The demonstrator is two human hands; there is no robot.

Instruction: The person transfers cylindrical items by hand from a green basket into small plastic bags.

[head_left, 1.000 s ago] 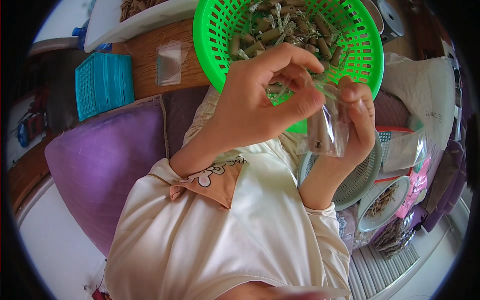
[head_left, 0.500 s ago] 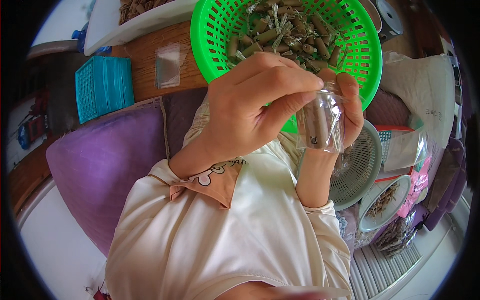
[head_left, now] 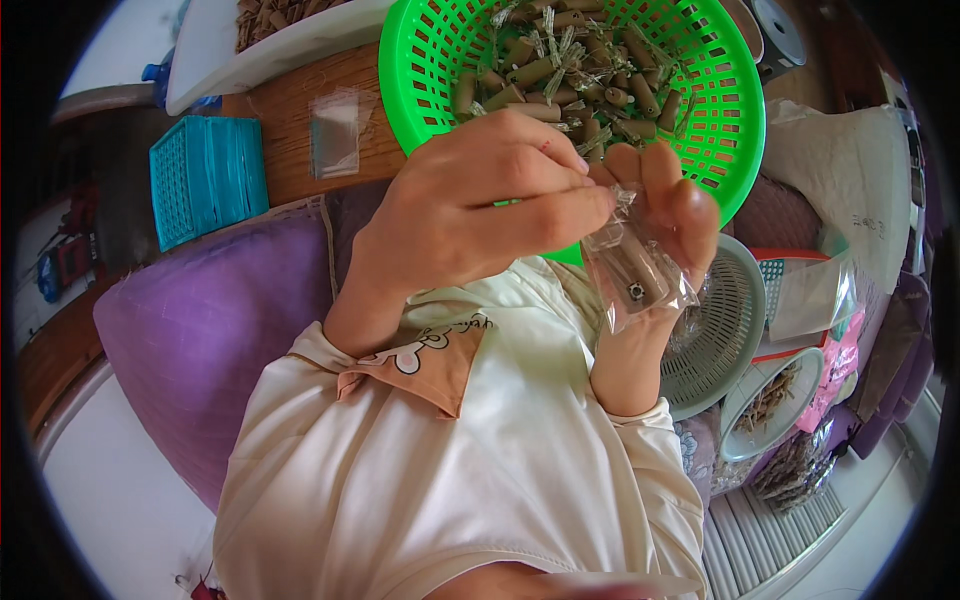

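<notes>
A short brown roll (head_left: 632, 268), with a small hole in its lower end, lies inside a sheet of clear film (head_left: 612, 305). My left hand (head_left: 480, 200) pinches the film, gathered and twisted, at the roll's upper end. Behind the roll, my right hand (head_left: 685, 215) supports it, its fingers curled around the wrapped piece. Just beyond both hands stands a green plastic basket (head_left: 745, 130) of similar brown rolls (head_left: 535, 72), many with twisted clear film ends.
Flat clear film sheets (head_left: 337, 135) lie on the wooden table (head_left: 290, 150). At left are a teal basket (head_left: 205, 175) and purple cushion (head_left: 220, 330). A white tray (head_left: 230, 70) holds more brown pieces. A grey basket (head_left: 745, 330) and pale bin (head_left: 735, 440) stand right.
The wrapped roll has tilted, its lower end swinging right. My left hand has shifted slightly left, and the film at the upper end looks more tightly twisted.
</notes>
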